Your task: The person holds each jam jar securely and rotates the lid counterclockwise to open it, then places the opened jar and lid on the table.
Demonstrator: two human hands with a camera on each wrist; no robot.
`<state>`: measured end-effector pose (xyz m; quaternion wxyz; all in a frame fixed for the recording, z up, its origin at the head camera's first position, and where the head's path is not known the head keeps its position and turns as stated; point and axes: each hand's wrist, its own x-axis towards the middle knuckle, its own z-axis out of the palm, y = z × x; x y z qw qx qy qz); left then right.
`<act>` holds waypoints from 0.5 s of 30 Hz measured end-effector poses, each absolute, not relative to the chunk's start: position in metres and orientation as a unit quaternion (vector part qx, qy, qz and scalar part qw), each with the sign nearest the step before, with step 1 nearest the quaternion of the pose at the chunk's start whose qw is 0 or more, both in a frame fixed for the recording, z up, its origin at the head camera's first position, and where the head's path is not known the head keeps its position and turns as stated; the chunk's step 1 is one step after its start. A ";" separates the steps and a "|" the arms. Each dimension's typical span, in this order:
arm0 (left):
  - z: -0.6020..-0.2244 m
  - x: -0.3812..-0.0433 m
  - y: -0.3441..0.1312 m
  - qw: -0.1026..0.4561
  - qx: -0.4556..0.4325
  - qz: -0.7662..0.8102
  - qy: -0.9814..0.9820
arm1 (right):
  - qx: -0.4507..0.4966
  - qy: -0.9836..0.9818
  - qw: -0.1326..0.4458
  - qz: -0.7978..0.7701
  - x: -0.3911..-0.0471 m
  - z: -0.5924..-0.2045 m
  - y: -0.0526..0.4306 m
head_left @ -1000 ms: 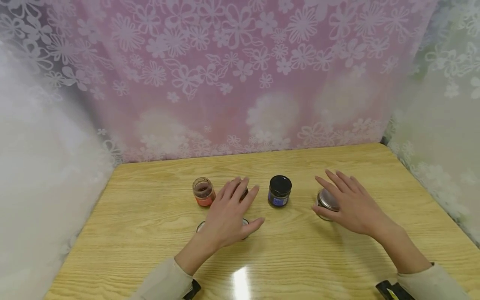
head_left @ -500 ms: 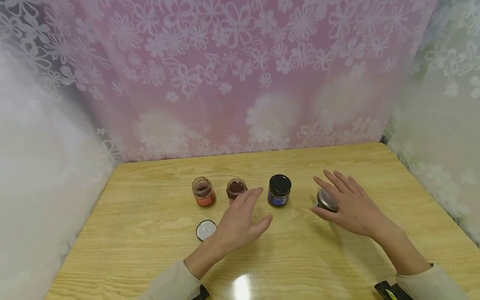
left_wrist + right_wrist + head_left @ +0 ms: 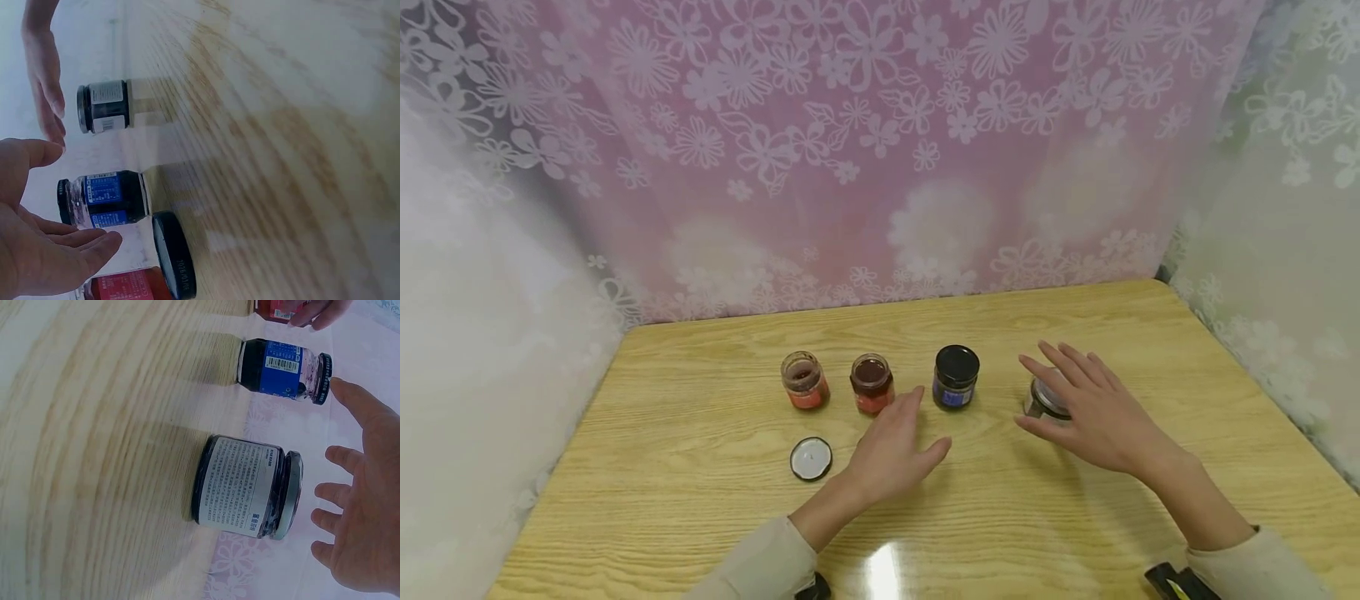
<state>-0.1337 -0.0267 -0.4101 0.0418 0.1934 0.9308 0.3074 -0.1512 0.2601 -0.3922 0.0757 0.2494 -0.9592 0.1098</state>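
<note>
My left hand (image 3: 891, 454) is over the table, fingers extended and thumb apart, holding nothing. Beyond its fingertips stands a lidless jar (image 3: 872, 385) with dark red contents. A blue-labelled jar (image 3: 956, 379) with a black lid is to its right, in front of my left fingers in the left wrist view. My right hand (image 3: 1093, 417) is spread above a jar (image 3: 240, 487) with a silvery lid and white label, partly covering it in the head view. In the right wrist view its fingers are apart from that lid. A black-rimmed lid (image 3: 175, 256) lies below my left hand.
A second lidless jar (image 3: 805, 382), with an orange-red label, stands at the left of the row. In front of it lies a lid (image 3: 811, 458), white inside up. Floral curtains (image 3: 880, 167) hang behind the wooden table (image 3: 662, 500) and at its sides.
My left hand has moved right and toward me, uncovering the second lidless jar and the lid on the left. My right hand has stayed nearly still above the silvery-lidded jar.
</note>
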 end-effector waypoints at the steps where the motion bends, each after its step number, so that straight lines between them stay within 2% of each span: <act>1: -0.411 -0.135 -0.026 0.042 0.192 0.306 0.932 | 0.250 -0.959 0.076 0.111 -0.151 -0.392 0.260; 15: -0.428 -0.164 -0.013 0.056 0.168 0.345 0.922 | 0.261 -0.956 0.079 0.111 -0.152 -0.394 0.254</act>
